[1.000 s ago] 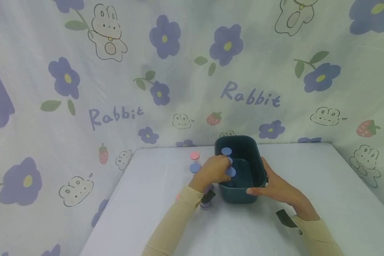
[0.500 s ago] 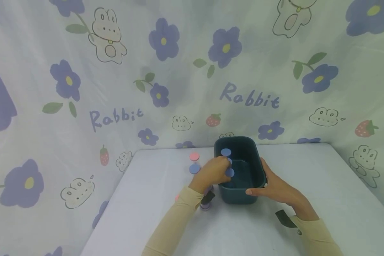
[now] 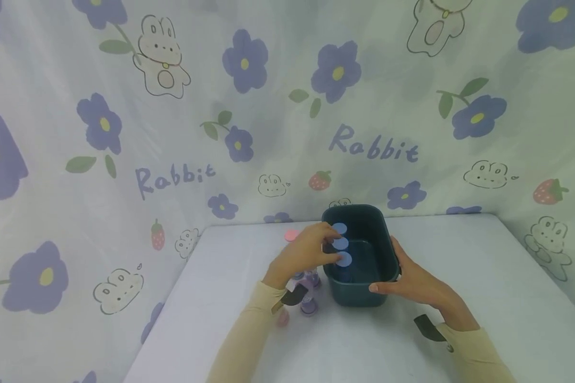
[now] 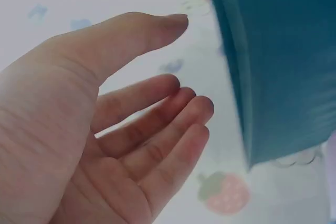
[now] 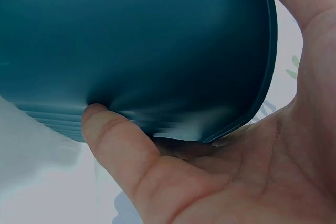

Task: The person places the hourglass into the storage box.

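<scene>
A deep dark teal bin (image 3: 356,295) stands on the table. My right hand (image 3: 414,276) grips its near right side, thumb pressed on the front wall and fingers along the side; the right wrist view shows the thumb (image 5: 121,135) on the teal wall. Inside, along the left wall, three pieces with flat round blue tops stand in a row: back (image 3: 339,228), middle (image 3: 341,243), front (image 3: 344,259). Over the bin's left rim my left hand (image 3: 309,247) has its fingers parted, the thumb tip overlapping the front blue top. In the left wrist view its palm holds nothing.
Left of the bin, partly behind the left hand and wrist, stand several more small pieces: a pink-topped one (image 3: 291,234), a purple one (image 3: 309,307) and a pink one (image 3: 282,318). A printed rabbit-and-flower curtain (image 3: 278,106) hangs behind the white table (image 3: 230,255).
The left hand's fingers have spread and drawn back leftward from the blue tops, leaving the pieces standing in the bin. The middle top shows more fully. My right hand keeps its hold.
</scene>
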`<state>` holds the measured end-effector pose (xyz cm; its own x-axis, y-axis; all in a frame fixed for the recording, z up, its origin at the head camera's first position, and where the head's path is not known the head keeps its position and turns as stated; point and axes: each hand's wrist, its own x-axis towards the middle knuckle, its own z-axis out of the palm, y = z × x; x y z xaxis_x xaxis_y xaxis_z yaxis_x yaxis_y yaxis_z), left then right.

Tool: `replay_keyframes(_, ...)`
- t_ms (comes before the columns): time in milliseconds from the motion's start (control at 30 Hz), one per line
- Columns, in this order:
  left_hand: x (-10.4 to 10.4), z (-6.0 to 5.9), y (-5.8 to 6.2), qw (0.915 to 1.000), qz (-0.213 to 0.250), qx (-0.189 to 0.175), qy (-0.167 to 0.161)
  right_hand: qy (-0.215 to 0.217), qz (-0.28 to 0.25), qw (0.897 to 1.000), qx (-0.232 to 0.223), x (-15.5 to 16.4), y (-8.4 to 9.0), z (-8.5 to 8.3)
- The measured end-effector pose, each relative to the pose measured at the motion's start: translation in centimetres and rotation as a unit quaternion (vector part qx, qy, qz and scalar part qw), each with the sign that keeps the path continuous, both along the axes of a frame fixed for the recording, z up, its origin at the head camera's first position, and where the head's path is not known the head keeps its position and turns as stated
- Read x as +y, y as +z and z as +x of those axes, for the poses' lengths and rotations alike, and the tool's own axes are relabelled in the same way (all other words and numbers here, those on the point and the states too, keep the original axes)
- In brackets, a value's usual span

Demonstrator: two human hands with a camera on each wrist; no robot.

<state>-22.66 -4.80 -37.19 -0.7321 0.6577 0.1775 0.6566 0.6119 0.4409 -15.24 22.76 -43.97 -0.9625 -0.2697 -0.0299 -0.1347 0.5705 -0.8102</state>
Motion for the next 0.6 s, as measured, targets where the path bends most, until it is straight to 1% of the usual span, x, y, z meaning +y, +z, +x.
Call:
replay_keyframes(67,-1.2,0.2,0.6,0.9992,0.038,-0.012,0.002,0.000,-0.005,1.000,0.000,0.0,0.0,0.0)
replay_keyframes(133,-2.4,0.3,1.0,0.9975,0.069,-0.013,0.007,0.001,-0.011,1.000,0.001,-0.1,0.0,0.0)
replay_keyframes(267,-4.9,0.3,1.3,0.9924,0.121,-0.008,0.021,0.003,-0.015,1.000,0.000,0.0,-0.1,-0.1)
replay_keyframes(467,-8.6,0.0,0.9,0.9830,0.177,-0.006,0.049,0.004,-0.018,1.000,-0.005,0.2,-0.2,-0.1)
replay_keyframes(600,-10.8,-0.2,0.0,0.9724,0.223,-0.021,0.064,0.009,-0.021,1.000,-0.003,0.2,-0.2,-0.3)
